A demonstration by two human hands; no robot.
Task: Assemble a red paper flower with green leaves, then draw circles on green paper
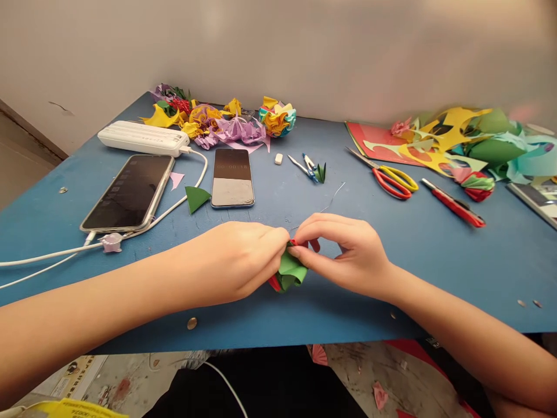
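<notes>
Between my hands, near the front of the blue table point(348, 307), is a green and red folded paper flower point(292, 270). My left hand point(243, 258) is closed round its left side, hiding part of it. With thumb and forefinger, my right hand point(342, 249) pinches the flower's top, where a bit of red paper shows. A thin wire point(331, 200) sticks out beyond the fingertips toward the back; whether it is joined to the flower is hidden.
Behind my left arm lie two phones point(232, 177), a white power bank point(143, 137) with cables, and a green paper piece point(197, 199). Scissors point(387, 177), a red cutter point(455, 203) and a compass point(304, 167) lie further back. Crumpled paper flowers point(209, 119) and paper scraps point(456, 136) line the wall.
</notes>
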